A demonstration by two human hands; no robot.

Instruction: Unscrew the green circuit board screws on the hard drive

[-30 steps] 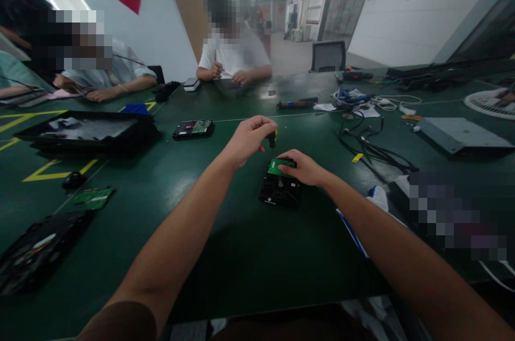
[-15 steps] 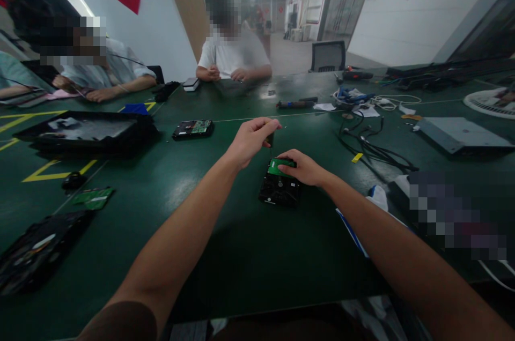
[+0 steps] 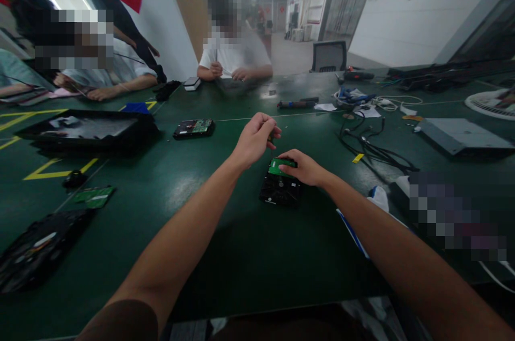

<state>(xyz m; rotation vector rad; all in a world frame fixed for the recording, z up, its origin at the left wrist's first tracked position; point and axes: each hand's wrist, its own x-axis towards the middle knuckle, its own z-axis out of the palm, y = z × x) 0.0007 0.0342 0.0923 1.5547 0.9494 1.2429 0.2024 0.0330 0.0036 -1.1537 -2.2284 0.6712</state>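
Note:
A black hard drive (image 3: 280,190) with a green circuit board (image 3: 280,165) on its far end lies on the green table (image 3: 241,244) in front of me. My left hand (image 3: 254,140) is closed around the handle of a small screwdriver (image 3: 271,140), held upright just above the board; most of the tool is hidden by my fingers. My right hand (image 3: 304,167) rests on the board's far right corner, fingers curled over it and pressing on the drive.
Another hard drive (image 3: 193,128) lies further back on the left, beside a black tray (image 3: 86,131). A loose green board (image 3: 93,197) and dark parts (image 3: 36,252) sit near left. Cables (image 3: 368,150) and a grey box (image 3: 462,136) lie right. Other people sit across the table.
My left hand has twisted on the screwdriver, so its fingers now cover more of the handle. A person has walked into view at the far left. My right hand has stayed put.

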